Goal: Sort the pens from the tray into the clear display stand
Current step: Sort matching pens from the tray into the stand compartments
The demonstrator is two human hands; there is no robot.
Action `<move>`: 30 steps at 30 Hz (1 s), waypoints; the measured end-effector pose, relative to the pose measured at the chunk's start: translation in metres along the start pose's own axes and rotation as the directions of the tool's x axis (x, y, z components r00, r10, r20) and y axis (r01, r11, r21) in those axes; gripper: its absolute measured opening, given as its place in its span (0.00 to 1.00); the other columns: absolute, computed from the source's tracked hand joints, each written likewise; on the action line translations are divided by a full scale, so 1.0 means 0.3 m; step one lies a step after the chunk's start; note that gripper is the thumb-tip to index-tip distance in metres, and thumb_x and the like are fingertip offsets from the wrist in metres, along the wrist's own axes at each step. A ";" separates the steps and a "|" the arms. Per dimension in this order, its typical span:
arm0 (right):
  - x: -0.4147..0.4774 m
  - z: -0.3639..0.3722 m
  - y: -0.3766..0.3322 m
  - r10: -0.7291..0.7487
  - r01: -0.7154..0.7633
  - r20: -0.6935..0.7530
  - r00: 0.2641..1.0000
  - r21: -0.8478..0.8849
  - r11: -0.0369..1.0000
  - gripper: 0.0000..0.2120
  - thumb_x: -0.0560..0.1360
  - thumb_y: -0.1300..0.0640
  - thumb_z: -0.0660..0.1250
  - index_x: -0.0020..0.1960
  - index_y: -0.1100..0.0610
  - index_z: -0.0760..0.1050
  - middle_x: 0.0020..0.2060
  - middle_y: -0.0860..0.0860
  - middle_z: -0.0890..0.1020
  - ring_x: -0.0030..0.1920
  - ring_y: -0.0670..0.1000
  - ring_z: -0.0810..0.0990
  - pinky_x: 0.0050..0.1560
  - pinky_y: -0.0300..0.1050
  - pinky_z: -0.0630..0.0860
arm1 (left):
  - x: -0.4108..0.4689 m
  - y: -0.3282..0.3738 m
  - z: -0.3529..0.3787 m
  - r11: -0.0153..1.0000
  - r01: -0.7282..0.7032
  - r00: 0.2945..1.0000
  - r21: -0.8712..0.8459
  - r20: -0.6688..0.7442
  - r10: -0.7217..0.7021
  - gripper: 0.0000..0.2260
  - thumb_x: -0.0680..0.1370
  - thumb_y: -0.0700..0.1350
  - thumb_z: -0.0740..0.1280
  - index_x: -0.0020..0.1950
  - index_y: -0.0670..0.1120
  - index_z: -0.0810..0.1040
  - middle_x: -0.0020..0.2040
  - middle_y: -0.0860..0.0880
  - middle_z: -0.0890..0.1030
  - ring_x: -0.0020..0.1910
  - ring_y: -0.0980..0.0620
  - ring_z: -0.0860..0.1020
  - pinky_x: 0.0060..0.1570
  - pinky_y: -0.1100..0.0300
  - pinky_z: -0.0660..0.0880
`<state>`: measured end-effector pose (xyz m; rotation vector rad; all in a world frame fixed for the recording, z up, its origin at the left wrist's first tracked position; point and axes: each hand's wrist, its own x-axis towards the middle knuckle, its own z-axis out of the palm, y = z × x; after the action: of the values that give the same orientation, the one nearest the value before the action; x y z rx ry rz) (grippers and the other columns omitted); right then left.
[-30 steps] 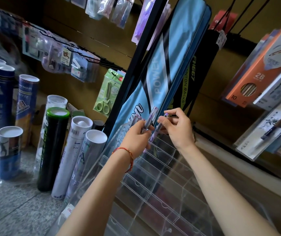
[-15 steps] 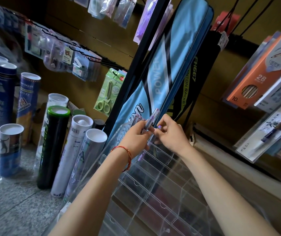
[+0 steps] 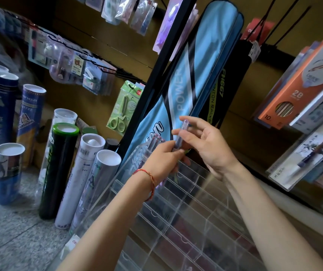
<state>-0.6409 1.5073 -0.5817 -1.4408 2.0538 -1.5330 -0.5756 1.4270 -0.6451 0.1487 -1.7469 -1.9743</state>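
My left hand [image 3: 162, 159], with a red string at the wrist, grips a clear purple-tinted pen [image 3: 182, 132] that points up and slightly right. My right hand [image 3: 209, 147] is beside it with its fingers spread and nearly straight, fingertips touching the pen's upper part. More pen tops [image 3: 155, 141] show just behind my left knuckles; I cannot tell whether they are held or stand in a slot. The clear display stand [image 3: 196, 202], with rows of small compartments, slopes below both hands. The tray is out of view.
Several shuttlecock tubes [image 3: 59, 173] stand on the stone surface at the left of the stand. A blue racket bag [image 3: 196, 75] leans behind it. Green scissors packs [image 3: 123, 108] and blister packs hang on hooks. Orange pencil boxes [image 3: 297, 90] fill the rack on the right.
My right hand dipped into the stand's top row with a pen, then rose empty, fingers spread, to the pen in my left hand. My left hand stayed in place.
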 end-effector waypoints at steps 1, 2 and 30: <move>-0.005 -0.010 -0.001 0.046 -0.048 0.021 0.999 0.065 0.997 0.12 0.74 0.65 0.65 0.54 0.53 0.74 0.42 0.52 0.83 0.41 0.46 0.83 0.43 0.37 0.79 | -0.001 0.011 0.008 0.999 0.031 0.999 -0.023 0.036 -0.030 0.05 0.80 0.37 0.56 0.48 0.41 0.71 0.33 0.48 0.77 0.19 0.58 0.67 0.20 0.67 0.66; -0.006 -0.024 0.000 0.074 -0.075 0.011 0.997 0.106 0.992 0.11 0.74 0.65 0.65 0.53 0.54 0.74 0.41 0.53 0.83 0.38 0.47 0.83 0.41 0.38 0.79 | 0.001 0.018 0.016 0.999 0.051 0.998 -0.018 0.048 -0.050 0.06 0.80 0.37 0.56 0.46 0.41 0.71 0.32 0.48 0.76 0.20 0.57 0.67 0.21 0.67 0.65; 0.007 -0.031 0.203 -0.096 0.006 -0.255 0.962 -0.330 0.944 0.06 0.77 0.58 0.65 0.48 0.49 0.68 0.39 0.49 0.83 0.44 0.49 0.83 0.48 0.42 0.80 | -0.025 -0.048 0.009 0.789 0.045 0.999 0.613 -0.047 -0.021 0.34 0.74 0.32 0.56 0.75 0.57 0.49 0.74 0.51 0.62 0.59 0.43 0.76 0.55 0.48 0.76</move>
<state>-0.6827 1.5106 -0.6268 -1.4701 2.5529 -1.5345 -0.5742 1.4334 -0.6603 0.4351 -2.3150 -1.3305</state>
